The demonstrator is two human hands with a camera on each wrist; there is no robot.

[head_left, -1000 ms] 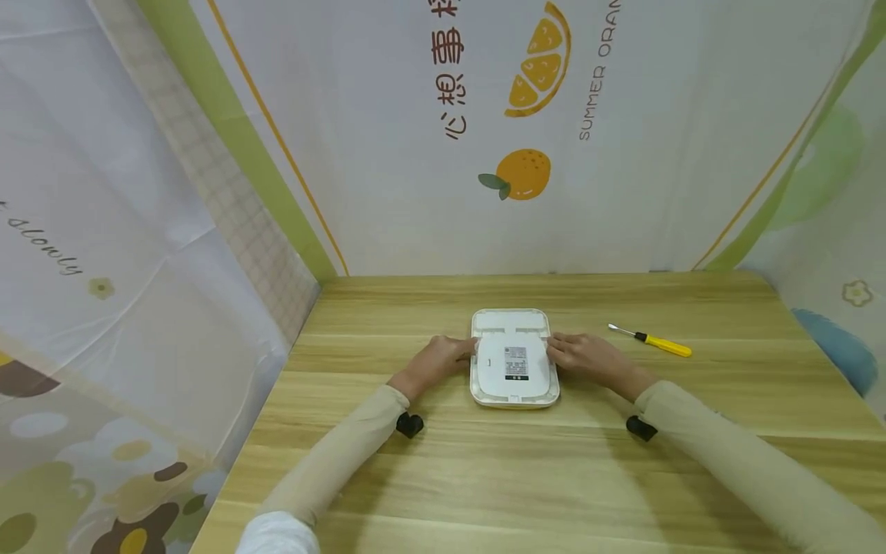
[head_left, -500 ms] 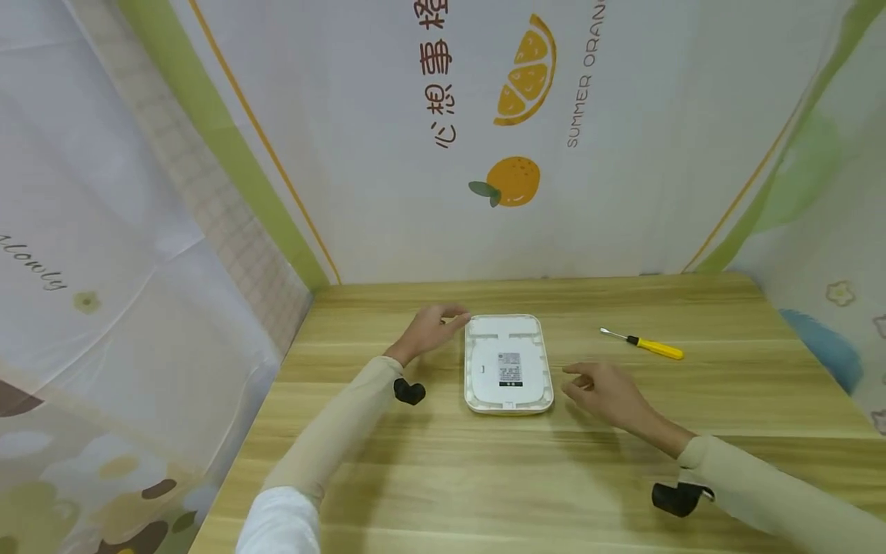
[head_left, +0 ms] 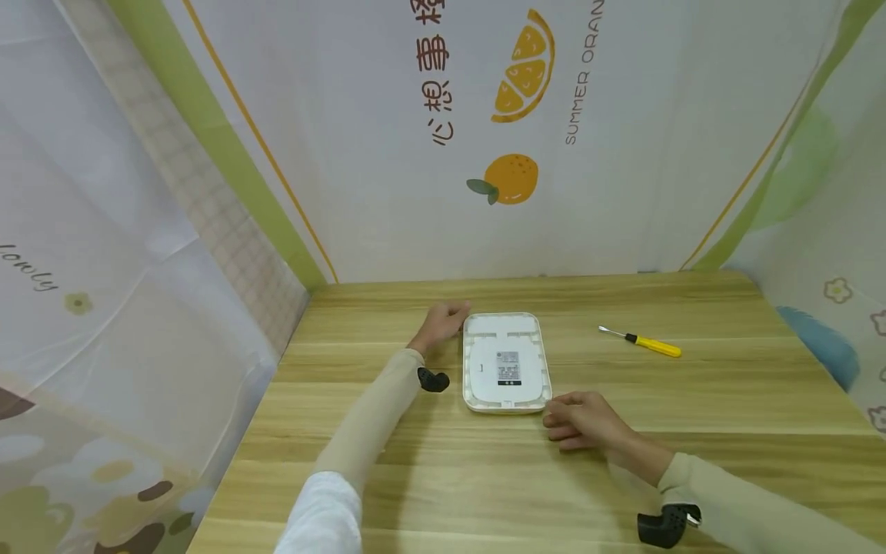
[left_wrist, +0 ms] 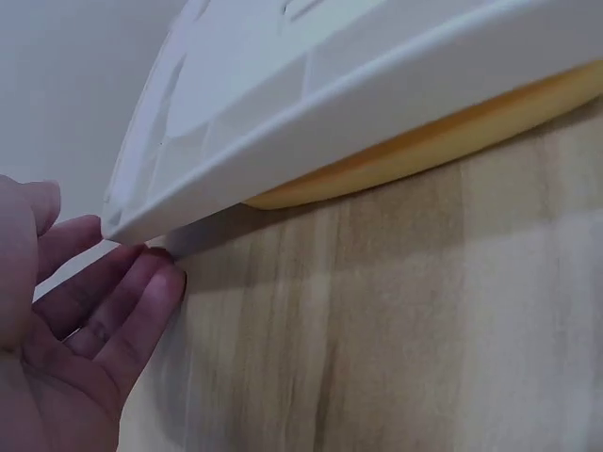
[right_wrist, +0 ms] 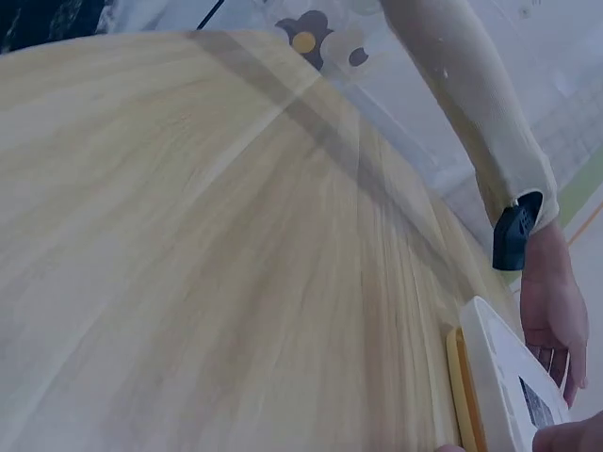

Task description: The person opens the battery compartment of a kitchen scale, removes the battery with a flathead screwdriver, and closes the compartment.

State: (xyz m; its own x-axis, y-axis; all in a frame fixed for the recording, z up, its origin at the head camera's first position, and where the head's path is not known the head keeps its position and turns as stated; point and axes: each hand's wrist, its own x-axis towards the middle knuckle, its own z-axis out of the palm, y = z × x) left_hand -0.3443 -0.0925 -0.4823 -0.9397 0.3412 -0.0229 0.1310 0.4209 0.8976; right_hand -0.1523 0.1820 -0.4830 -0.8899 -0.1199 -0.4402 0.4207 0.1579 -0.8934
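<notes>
A white rounded-rectangular plastic device (head_left: 487, 394) lies on the wooden table, its labelled, ribbed face up. Beneath its white shell a yellow part (left_wrist: 377, 169) shows in the left wrist view. My left hand (head_left: 443, 323) is at the far left corner. Its loosely bent fingers (left_wrist: 141, 325) touch and reach just under that corner in the left wrist view. My right hand (head_left: 584, 422) holds the near right corner. The right wrist view shows one of its fingertips (right_wrist: 570, 437) over the white edge and another low beside the yellow part; the rest is out of frame.
To the right on the wooden table (head_left: 429, 477) lies a screwdriver (head_left: 654, 345) with a yellow and black handle. A printed cloth (head_left: 623, 192) with orange pictures hangs behind the table. Black wrist cameras (head_left: 667, 527) sit at both sleeves.
Both hands have left the device's two sides. The left hand has moved up to the far left corner; the right has let go, drawn back, then come to the near right corner.
</notes>
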